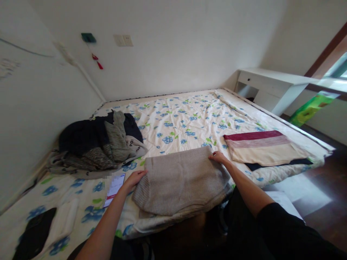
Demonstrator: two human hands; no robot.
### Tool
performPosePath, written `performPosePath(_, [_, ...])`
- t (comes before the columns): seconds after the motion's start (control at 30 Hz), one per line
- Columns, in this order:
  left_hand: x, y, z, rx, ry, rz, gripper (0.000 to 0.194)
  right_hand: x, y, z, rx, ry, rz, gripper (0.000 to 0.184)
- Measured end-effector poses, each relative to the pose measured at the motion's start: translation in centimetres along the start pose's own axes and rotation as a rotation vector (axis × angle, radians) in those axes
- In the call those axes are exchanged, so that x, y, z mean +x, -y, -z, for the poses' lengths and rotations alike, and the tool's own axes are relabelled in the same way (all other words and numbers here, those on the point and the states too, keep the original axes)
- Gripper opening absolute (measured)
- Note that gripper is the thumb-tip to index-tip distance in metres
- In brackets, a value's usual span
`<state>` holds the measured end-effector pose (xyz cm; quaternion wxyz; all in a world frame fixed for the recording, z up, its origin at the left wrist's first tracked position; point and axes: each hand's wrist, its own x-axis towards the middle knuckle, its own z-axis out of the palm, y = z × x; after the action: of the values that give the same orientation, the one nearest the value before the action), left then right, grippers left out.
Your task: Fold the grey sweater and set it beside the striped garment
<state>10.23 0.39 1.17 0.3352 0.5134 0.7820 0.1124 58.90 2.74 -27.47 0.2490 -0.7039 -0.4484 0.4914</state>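
A folded beige ribbed knit garment (180,182) lies on the near edge of a mattress under a floral quilt (176,122). My left hand (133,181) holds its left edge, and my right hand (219,157) grips its upper right corner. Just left of my left wrist lies a white printed paper or card (114,189), not touched. A folded cloth with maroon and cream bands (264,150) sits to the right of my right hand, apart from it.
A heap of dark and grey clothes (97,142) lies at the quilt's left. A black cloth (35,234) and a white folded cloth (63,220) lie near left. A white desk (271,86) stands beyond the far right corner, above a dark wood floor (320,187).
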Motion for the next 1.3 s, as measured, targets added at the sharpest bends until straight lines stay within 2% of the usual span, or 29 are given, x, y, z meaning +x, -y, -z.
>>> performPosePath(0.1, [0.5,0.1,-0.4,-0.123,0.127,0.110,0.057,0.6,0.0,0.0,0.022,0.051,-0.017,0.027])
performPosePath(0.2, [1.6,0.5,-0.7,-0.198,0.189,0.169,0.050,0.8,-0.3,0.2,0.088,0.140,-0.058,0.032])
performPosePath(0.33, [3.7,1.7,-0.9,-0.285,0.075,0.078,0.056,1.1,-0.6,0.8,0.203,0.134,-0.080,0.049])
performPosePath(0.43, [4.8,2.9,-1.1,-0.322,-0.056,0.048,0.063,1.2,-0.5,1.0,0.149,0.074,-0.032,0.055])
performPosePath(0.57, [5.0,4.0,-2.0,-0.192,-0.219,-0.003,0.054,0.8,-0.5,0.8,-0.102,0.046,-0.021,0.049])
performPosePath(0.73, [4.4,4.2,-2.8,0.043,-0.300,-0.148,0.053,0.2,-0.6,0.9,-0.073,0.085,-0.036,0.051])
performPosePath(0.83, [4.1,4.2,-2.6,0.169,-0.331,-0.141,0.056,-0.2,-0.6,0.7,-0.121,0.041,-0.023,0.048])
performPosePath(0.97, [3.7,3.9,-2.8,0.348,-0.329,-0.073,0.060,-0.8,-0.1,-0.6,-0.298,0.008,0.019,0.042])
performPosePath(1.07, [2.7,3.3,-4.2,0.542,-0.372,-0.003,0.067,-1.2,0.6,-2.0,-0.397,0.016,0.029,0.042])
performPosePath(1.13, [2.0,2.9,-5.6,0.660,-0.425,-0.049,0.074,-1.4,1.1,-2.7,-0.426,-0.033,0.055,0.047])
performPosePath(1.2, [1.6,2.4,-6.7,0.755,-0.487,-0.154,0.082,-1.5,1.5,-3.1,-0.436,-0.080,0.083,0.052])
performPosePath(1.23, [1.7,2.2,-7.1,0.774,-0.506,-0.186,0.086,-1.5,1.7,-3.1,-0.428,-0.085,0.085,0.055])
performPosePath(1.3, [2.2,1.9,-6.9,0.737,-0.503,-0.164,0.086,-1.4,1.8,-2.7,-0.384,-0.052,0.076,0.056])
